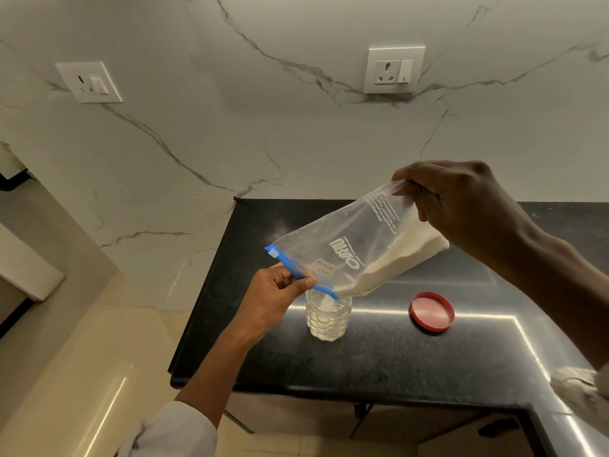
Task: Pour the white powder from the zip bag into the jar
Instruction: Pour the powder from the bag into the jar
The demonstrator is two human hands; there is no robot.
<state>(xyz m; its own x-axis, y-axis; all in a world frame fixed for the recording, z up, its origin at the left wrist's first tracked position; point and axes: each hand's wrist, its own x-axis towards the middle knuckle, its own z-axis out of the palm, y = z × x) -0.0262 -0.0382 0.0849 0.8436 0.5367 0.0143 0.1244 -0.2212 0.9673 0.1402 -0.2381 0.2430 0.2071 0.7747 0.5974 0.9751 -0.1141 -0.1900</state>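
A clear zip bag [346, 245] with a blue zip strip hangs tilted above the counter, mouth end down. White powder [392, 262] lies along its lower side and reaches the low corner of the mouth. My left hand [276, 298] pinches the blue zip edge. My right hand [461, 202] grips the bag's raised bottom corner. Right below the mouth stands a clear textured jar [328, 319], open, upright and partly filled with white powder. A faint haze of powder floats near the bag's upper left.
The jar's red lid [431, 312] lies inside-up on the black granite counter [379, 364], right of the jar. The counter's left and front edges drop to a beige floor. A marble wall with two socket plates [393, 70] stands behind.
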